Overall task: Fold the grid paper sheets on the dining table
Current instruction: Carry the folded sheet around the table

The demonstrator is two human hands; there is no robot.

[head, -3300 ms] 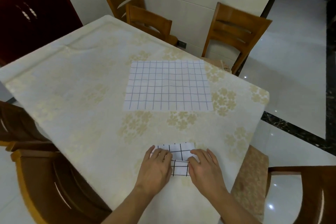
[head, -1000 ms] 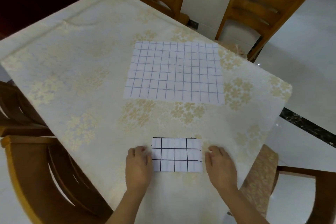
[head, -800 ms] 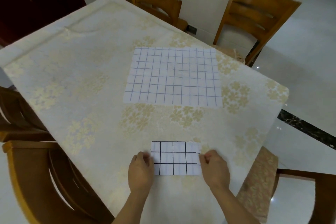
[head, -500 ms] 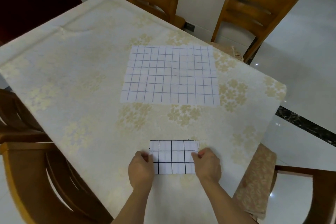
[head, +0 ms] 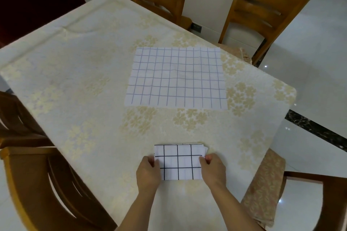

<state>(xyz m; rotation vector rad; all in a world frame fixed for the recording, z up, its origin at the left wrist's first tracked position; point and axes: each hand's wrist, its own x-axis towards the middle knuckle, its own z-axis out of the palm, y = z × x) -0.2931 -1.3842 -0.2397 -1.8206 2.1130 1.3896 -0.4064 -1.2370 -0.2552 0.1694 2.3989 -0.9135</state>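
Surface [head: 78,84]: is being covered by a floral cloth, with broad bare room left and ahead.
Unfolded sheet [head: 176,78]: is being left flat mid-surface, well apart from both hands.
Folded sheet [head: 179,162]: is being held near the front edge, between the hands.
Left hand [head: 148,172]: its grip is being closed on the sheet's left edge.
Right hand [head: 214,169]: its grip is being pinched on the right edge.

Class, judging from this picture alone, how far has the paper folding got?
Done: the near sheet is a small folded packet. In hand: the left hand and right hand pinch its two sides, perhaps for another fold. Left: the large grid sheet lies flat and unfolded mid-table.
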